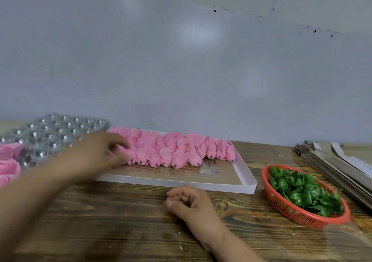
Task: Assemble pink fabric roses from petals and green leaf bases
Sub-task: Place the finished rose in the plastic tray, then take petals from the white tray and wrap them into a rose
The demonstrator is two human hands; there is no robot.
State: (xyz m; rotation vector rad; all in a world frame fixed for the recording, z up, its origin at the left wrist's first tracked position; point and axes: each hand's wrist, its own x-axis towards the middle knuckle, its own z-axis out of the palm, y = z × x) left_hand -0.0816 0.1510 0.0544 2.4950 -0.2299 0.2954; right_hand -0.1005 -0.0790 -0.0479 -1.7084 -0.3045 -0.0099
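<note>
Head cam, only view: my left hand (pixel 100 153) is out over the near-left end of the pink rose buds (pixel 171 151), fingers curled in at the row's edge. It's motion-blurred, so I can't tell whether I've got a bud pinched or am only touching it. Buds lie in rows in the shallow white tray (pixel 246 173), stubs pointing toward me, prob so I can grab each one by its base w/o crushing petals. Front half of the tray floor is bare.

My right hand (pixel 187 203) rests on the wooden table (pixel 100 221) just in front of the tray, fingers loosely curled, holding nothing; I'd say it's parked mid-table so it can go either way, to the bud or the leaves.

Green leaf bases (pixel 304 191) sit heaped in the red basket (pixel 291 213) on my right, well apart from the tray but an easy reach.

Far left: clear plastic blister trays (pixel 56 135) w/ some finished pink flowers (pixel 9 161) beside them, likely where done roses go. Flat cardboard stack (pixel 332 161) far right
</note>
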